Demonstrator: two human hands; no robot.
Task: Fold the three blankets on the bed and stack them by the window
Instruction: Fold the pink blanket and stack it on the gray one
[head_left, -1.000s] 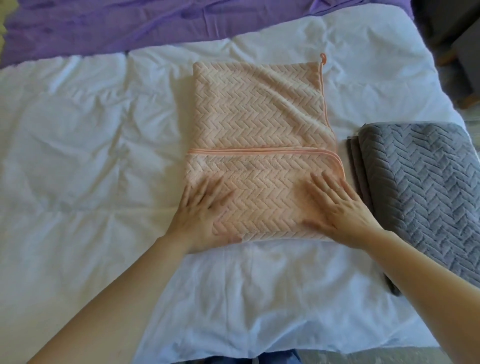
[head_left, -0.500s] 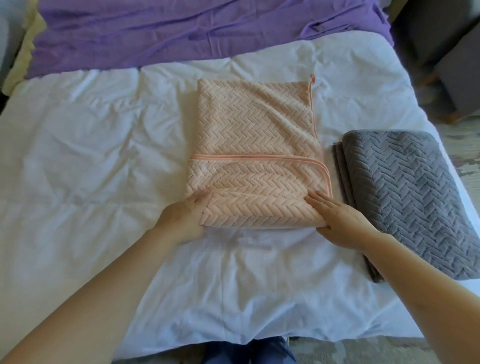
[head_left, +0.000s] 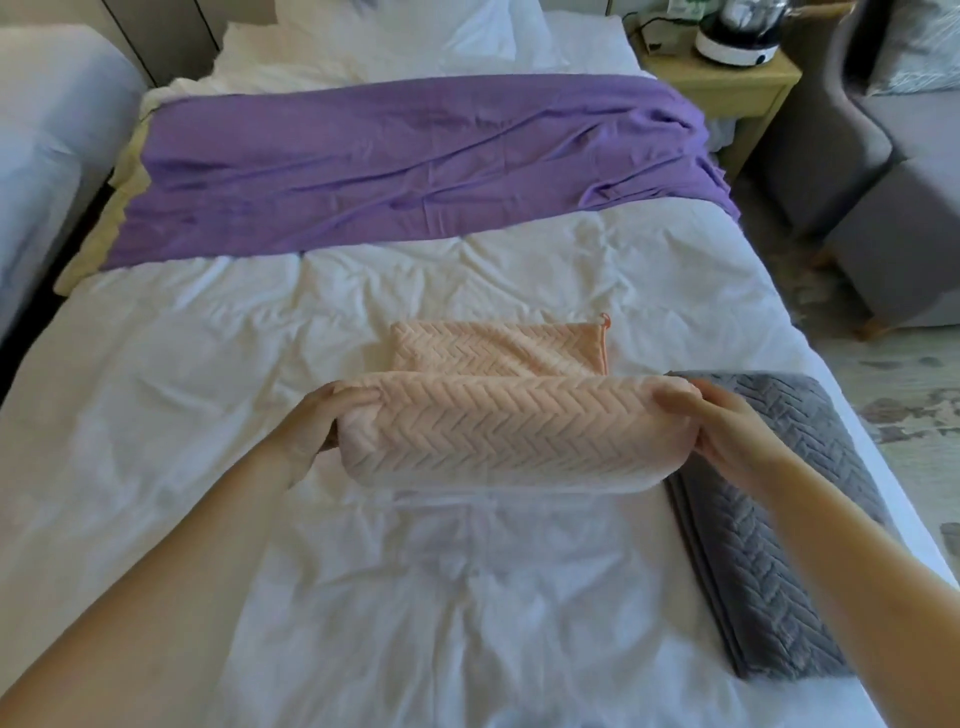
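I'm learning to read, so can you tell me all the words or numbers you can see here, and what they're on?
No words or numbers can be read here.
Green and white thing on the nightstand: too blurred to read.
White appliance base beside it: no readable label.
Peach blanket, grey blanket, purple blanket: no writing shows.

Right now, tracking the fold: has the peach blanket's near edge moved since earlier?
Yes. Left hand and right hand lifted the peach blanket's near edge off the white duvet, toward the purple blanket.
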